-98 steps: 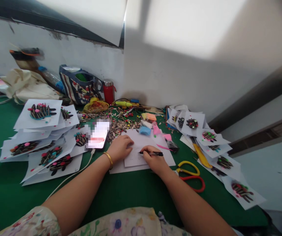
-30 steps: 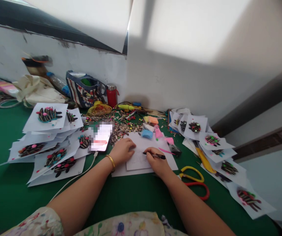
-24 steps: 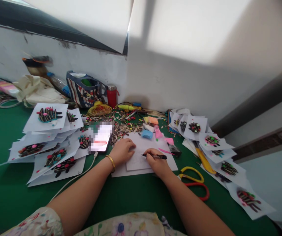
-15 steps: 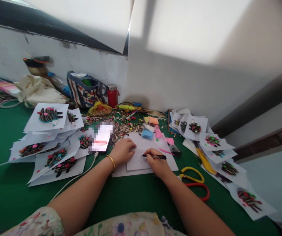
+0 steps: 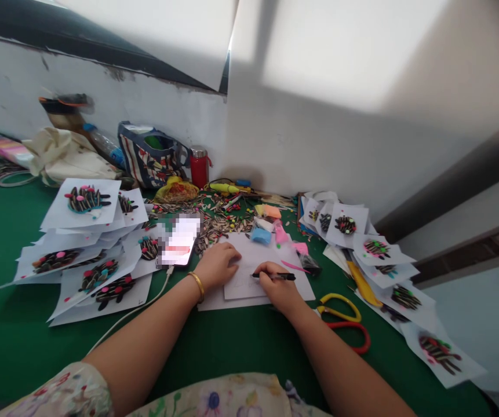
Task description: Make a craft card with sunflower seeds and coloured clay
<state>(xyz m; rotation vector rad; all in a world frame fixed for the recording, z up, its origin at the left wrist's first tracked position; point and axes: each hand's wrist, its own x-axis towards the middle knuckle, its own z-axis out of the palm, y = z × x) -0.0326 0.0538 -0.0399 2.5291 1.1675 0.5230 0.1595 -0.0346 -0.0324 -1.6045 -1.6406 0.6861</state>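
Observation:
My right hand is closed round a black pen, whose tip rests on a small white sheet in the middle of the green table. My left hand, with a gold bangle at the wrist, lies on the left part of that sheet with its fingers curled, pressing it down. Under it lies a larger white sheet.
A phone on a white cable lies left of my hands. Papers with seed pictures are piled at the left and the right. Yellow scissors and red scissors lie to the right. Loose seeds, clay pieces, a red flask and a bag stand behind.
Both hands stay on the small sheet; the pen has shifted only slightly across it. The view has drifted a little.

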